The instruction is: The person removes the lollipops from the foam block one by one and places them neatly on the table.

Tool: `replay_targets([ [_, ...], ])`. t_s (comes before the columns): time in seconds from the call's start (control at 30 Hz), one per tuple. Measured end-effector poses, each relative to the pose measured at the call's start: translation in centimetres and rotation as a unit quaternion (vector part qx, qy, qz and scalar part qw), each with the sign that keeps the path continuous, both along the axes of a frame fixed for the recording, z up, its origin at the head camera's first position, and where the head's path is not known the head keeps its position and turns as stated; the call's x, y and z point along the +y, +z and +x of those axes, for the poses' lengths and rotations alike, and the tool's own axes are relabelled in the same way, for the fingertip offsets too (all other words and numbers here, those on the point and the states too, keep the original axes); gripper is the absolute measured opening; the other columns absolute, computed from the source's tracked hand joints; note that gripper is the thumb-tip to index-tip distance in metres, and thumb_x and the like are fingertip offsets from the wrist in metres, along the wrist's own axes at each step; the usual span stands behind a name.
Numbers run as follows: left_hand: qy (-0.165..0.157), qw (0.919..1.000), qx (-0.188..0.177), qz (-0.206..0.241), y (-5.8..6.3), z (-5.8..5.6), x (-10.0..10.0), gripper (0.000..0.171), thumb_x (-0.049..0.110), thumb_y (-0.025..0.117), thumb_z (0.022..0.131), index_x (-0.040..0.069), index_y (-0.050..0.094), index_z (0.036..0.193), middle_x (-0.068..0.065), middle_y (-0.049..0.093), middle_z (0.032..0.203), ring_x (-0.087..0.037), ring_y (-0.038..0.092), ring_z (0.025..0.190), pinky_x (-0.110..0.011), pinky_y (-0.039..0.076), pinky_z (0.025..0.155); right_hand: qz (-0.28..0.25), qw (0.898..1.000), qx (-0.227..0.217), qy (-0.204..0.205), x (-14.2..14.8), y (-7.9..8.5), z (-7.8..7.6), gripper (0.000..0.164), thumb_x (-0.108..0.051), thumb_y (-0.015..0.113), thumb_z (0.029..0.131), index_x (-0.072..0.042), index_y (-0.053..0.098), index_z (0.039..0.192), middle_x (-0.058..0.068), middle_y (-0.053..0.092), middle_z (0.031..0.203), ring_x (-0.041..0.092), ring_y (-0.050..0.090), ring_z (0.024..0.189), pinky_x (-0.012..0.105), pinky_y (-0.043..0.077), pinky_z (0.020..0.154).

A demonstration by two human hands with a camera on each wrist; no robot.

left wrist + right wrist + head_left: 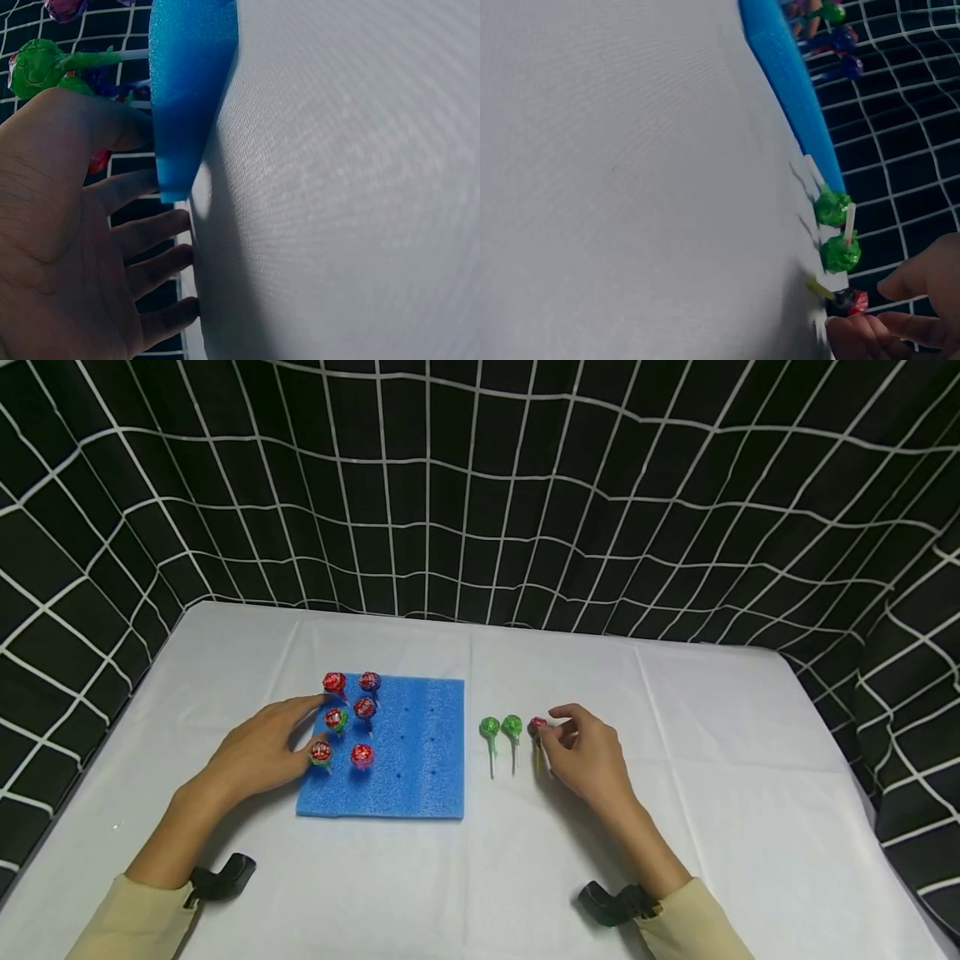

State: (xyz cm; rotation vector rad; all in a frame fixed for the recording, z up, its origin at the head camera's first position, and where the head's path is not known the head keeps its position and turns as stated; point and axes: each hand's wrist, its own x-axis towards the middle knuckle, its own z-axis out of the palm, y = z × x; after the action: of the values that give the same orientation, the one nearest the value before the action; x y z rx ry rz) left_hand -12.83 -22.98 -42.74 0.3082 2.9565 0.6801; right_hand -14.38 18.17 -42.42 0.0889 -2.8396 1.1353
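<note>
A blue foam board [420, 710] lies on the table with several wrapped lollipops [362, 756] standing in its left part. My left hand [262, 743] is at the board's left edge, thumb and index finger reaching it; its other fingers extend toward the white cloth in the left wrist view. To the right of the board, two green lollipops [512, 727] lie with sticks pointing toward me. Beside them is a dark red lollipop [849, 301] with a yellow stick. My right hand [588, 752] has thumb and fingertips right around its head, with a gap at the thumb.
A white cloth [375, 885] covers the table. Small holes [432, 739] dot the board's right part. Black curtains with a white grid [465, 493] stand behind and at both sides. A black wrist camera [611, 903] sits on each wrist.
</note>
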Motion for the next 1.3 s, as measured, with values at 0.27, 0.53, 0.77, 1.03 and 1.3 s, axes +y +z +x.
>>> replay_targets([
  [0.27,-0.002,1.0000,0.001,0.005,-0.1,-0.2,0.5,0.062,0.032,0.061,0.102,0.008,0.049,0.158,-0.023,0.051,0.161,-0.049,0.044,0.151,-0.070,0.037,0.122,0.002,0.999,0.027,0.017,-0.3,1.0,0.3,0.029,-0.018,0.068,0.099,-0.003,0.072,0.123,0.012,0.078,0.094,0.022,0.077,0.078,0.026,0.054,0.067],
  [0.53,-0.002,1.0000,0.003,0.004,-0.2,-0.3,0.8,0.062,0.031,0.061,0.102,0.007,0.049,0.158,-0.023,0.051,0.161,-0.049,0.045,0.151,-0.070,0.037,0.122,-0.023,0.995,0.071,0.066,-1.8,2.2,0.8,0.025,-0.010,0.070,0.097,-0.002,0.072,0.121,0.016,0.075,0.107,0.026,0.077,0.091,0.032,0.064,0.079],
  [0.77,-0.008,0.9999,0.005,0.006,-0.2,-0.4,0.9,0.063,0.033,0.061,0.102,0.007,0.049,0.158,-0.022,0.051,0.161,-0.049,0.045,0.151,-0.069,0.037,0.122,-0.041,0.992,0.085,0.088,-3.6,2.2,1.1,0.025,-0.012,0.073,0.098,-0.003,0.073,0.121,0.012,0.075,0.109,0.023,0.075,0.090,0.029,0.061,0.077],
  [1.03,-0.003,1.0000,0.003,-0.001,-0.2,0.1,-0.1,0.062,0.031,0.063,0.101,0.006,0.050,0.157,-0.023,0.053,0.160,-0.050,0.046,0.150,-0.071,0.038,0.120,-0.090,0.979,0.088,0.162,-7.1,1.6,1.7,0.028,-0.011,0.071,0.100,-0.001,0.071,0.125,0.017,0.074,0.118,0.025,0.075,0.099,0.040,0.066,0.080],
  [1.3,0.000,1.0000,0.002,-0.003,-0.1,0.1,0.1,0.064,0.033,0.063,0.101,0.006,0.049,0.157,-0.024,0.052,0.160,-0.050,0.045,0.150,-0.072,0.038,0.120,-0.119,0.963,0.066,0.233,-9.0,1.5,2.2,0.033,-0.009,0.069,0.100,0.003,0.067,0.130,0.021,0.071,0.126,0.031,0.073,0.114,0.041,0.067,0.090],
])
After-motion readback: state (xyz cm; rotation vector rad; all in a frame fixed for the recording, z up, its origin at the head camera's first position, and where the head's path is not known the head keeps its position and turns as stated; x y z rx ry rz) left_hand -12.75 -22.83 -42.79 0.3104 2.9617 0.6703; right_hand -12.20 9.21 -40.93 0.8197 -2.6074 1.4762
